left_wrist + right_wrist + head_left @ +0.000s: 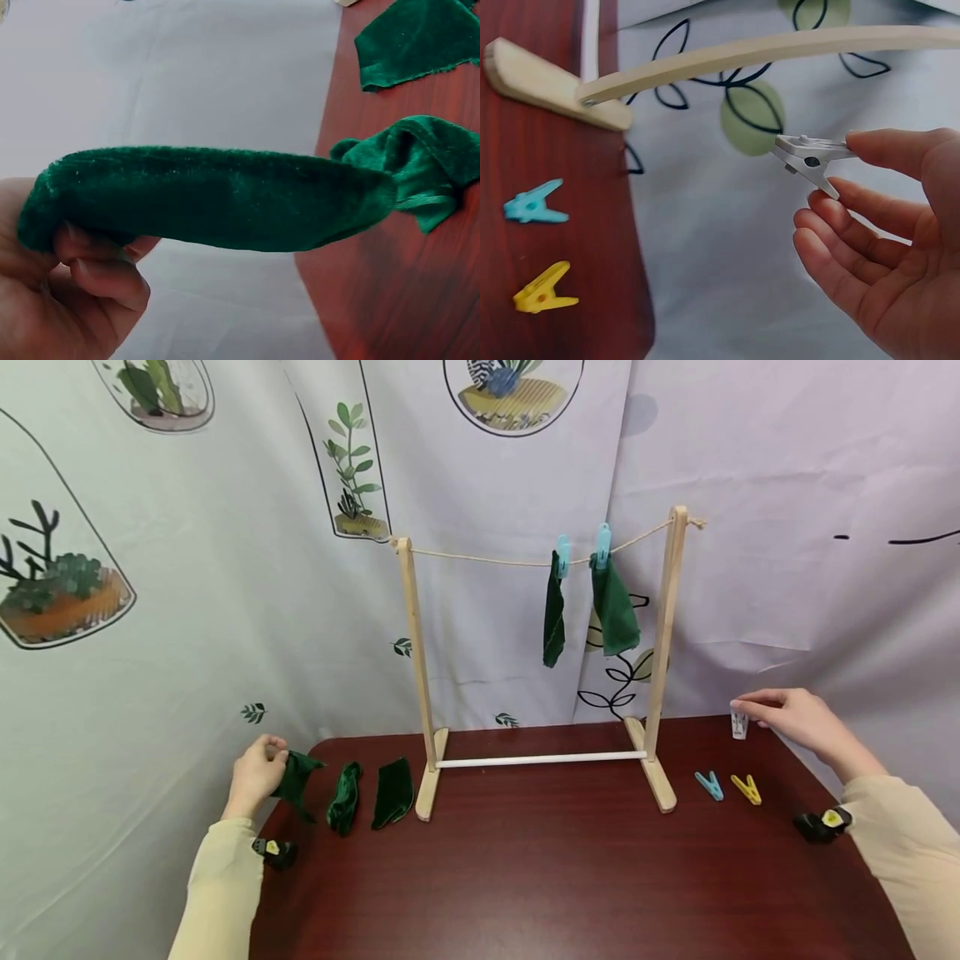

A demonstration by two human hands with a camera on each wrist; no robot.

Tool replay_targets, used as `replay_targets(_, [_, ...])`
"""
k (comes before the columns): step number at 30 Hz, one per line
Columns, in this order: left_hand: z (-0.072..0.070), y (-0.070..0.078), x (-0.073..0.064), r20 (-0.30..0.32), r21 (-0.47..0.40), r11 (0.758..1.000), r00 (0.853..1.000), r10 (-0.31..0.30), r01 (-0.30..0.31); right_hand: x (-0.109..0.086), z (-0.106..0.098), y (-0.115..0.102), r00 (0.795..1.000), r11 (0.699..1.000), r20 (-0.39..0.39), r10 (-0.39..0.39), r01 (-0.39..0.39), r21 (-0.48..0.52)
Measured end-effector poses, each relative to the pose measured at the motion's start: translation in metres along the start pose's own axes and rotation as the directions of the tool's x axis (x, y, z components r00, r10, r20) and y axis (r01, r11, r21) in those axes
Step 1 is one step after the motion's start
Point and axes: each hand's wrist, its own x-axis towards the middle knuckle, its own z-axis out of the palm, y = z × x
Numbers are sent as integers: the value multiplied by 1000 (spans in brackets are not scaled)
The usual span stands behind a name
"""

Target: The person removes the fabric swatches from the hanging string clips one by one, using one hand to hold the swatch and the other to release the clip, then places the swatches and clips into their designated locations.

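Observation:
At the table's left edge my left hand (pixel 257 774) pinches a green velvet cloth (pixel 217 199), lifted and sticking out past the fingers. Two more pieces lie beside it on the table: a crumpled green cloth (pixel 344 799) and a flatter green cloth (pixel 393 793). Over the table's right back corner, my right hand (pixel 804 722) holds a white clothespin (pixel 810 157) by its handle ends, between thumb and fingers. A blue clothespin (pixel 708 786) and a yellow clothespin (pixel 746 789) lie on the table below that hand.
A wooden rack (pixel 662 635) with a rope line (pixel 480 558) stands mid-table. Blue clothespins (pixel 603 545) hold two green cloths (pixel 615 606) on the line's right half. A white bar (pixel 540 760) joins its feet. A printed curtain (pixel 480 643) hangs behind the table.

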Motion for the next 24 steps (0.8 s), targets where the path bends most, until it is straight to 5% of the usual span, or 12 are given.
replay_targets(10, [19, -5, 10, -77, -6, 1000, 997, -19, 18, -10, 8, 25, 1000, 999, 20, 9, -8, -46])
replay_targets(17, [31, -10, 15, -39, -25, 1000, 999, -1, 0, -14, 19, 49, 999, 998, 35, 17, -15, -58])
replay_targets(24, [40, -32, 14, 43, 53, 996, 997, 71, -73, -20, 30, 70, 999, 998, 22, 38, -37, -42])
